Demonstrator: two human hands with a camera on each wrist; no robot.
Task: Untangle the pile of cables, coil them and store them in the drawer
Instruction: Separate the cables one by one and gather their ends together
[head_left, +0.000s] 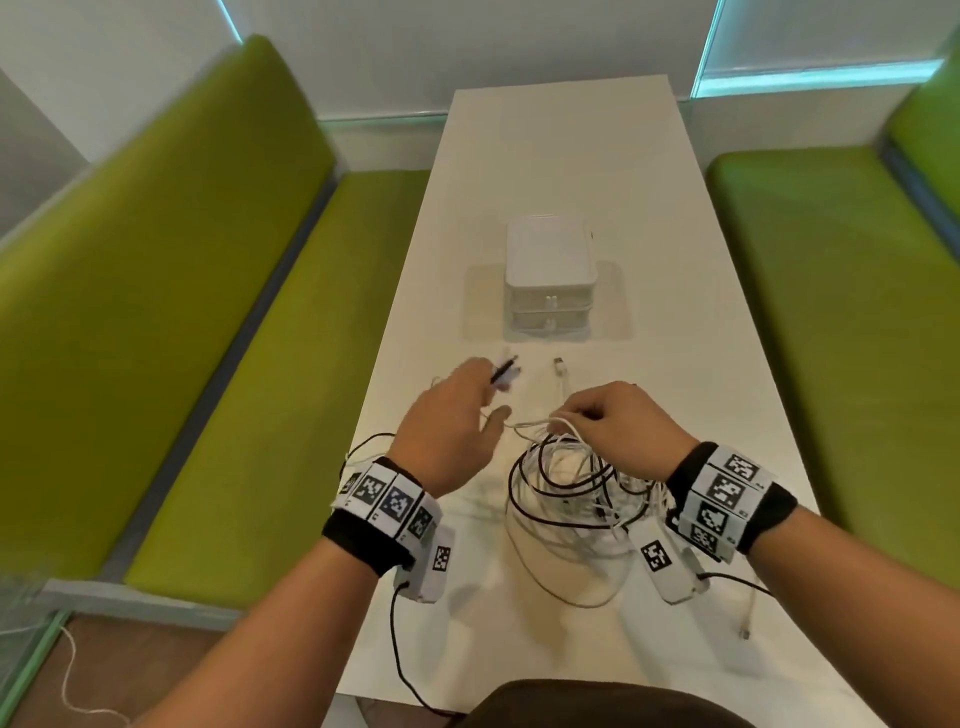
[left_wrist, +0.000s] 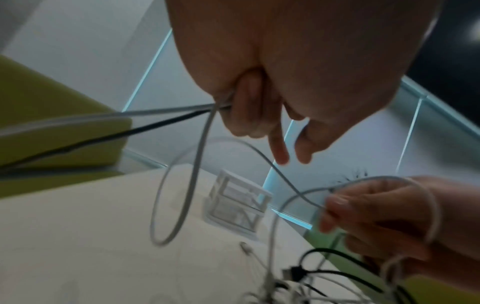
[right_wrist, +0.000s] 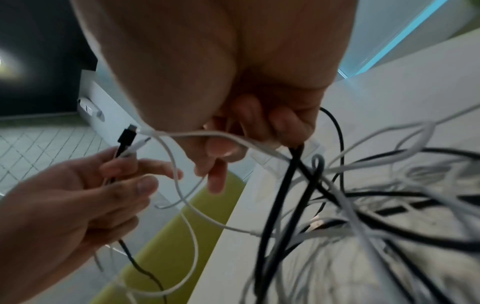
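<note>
Head view shows my left grip (head_left: 457, 410) pinching black and white cable ends (head_left: 141, 372), my right grip (head_left: 618, 421) clamped on the tangle (head_left: 571, 488) just right, drawer unit (head_left: 550, 291) ahead on the tabletop (head_left: 675, 312).

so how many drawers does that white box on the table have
2, stacked one above the other in the white drawer unit past the cable pile: the upper drawer under the lid, the lower drawer beneath it at table level. Both look closed.

Two hands (head_left: 452, 415), one drawer unit (head_left: 550, 278), two green benches (head_left: 208, 291).
</note>
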